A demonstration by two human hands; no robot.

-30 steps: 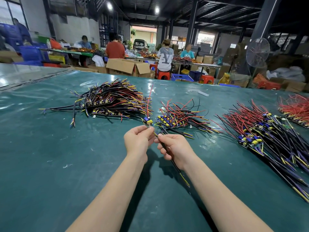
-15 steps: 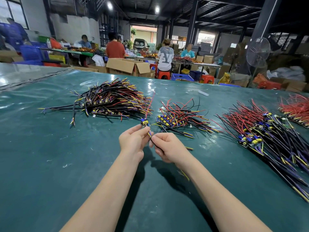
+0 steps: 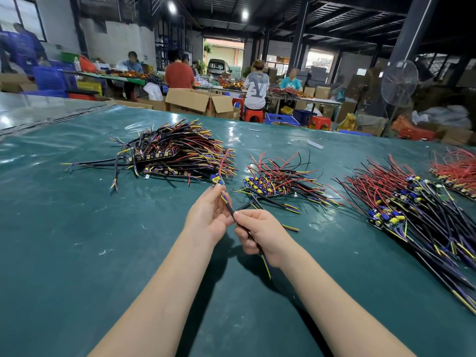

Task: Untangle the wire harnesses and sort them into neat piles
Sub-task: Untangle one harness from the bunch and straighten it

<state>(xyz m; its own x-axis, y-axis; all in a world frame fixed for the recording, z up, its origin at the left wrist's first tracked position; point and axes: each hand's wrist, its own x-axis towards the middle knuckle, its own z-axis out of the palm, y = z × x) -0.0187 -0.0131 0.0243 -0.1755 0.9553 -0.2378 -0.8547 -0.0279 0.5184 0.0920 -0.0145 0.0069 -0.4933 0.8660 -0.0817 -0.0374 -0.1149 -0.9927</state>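
I hold one wire harness point(image 3: 228, 206) between both hands above the green table point(image 3: 77, 253). My left hand point(image 3: 208, 217) pinches it just below its small blue and yellow component end. My right hand point(image 3: 260, 234) grips the black sleeved cable, whose yellow and purple tail hangs out below the palm. A big pile of black, yellow and red harnesses point(image 3: 175, 153) lies at the far left. A small tangled pile point(image 3: 280, 180) lies just beyond my hands. A long pile point(image 3: 412, 210) stretches along the right.
A further red-wired pile point(image 3: 456, 171) lies at the far right edge. Beyond the table's far edge stand open cardboard boxes point(image 3: 201, 101), red stools, blue crates and a standing fan point(image 3: 399, 81). Several people work at benches in the background.
Both hands shifted left with the harness. My right hand slid down the black cable and the yellow tail now hangs below it. The component end moved left, toward the big pile.
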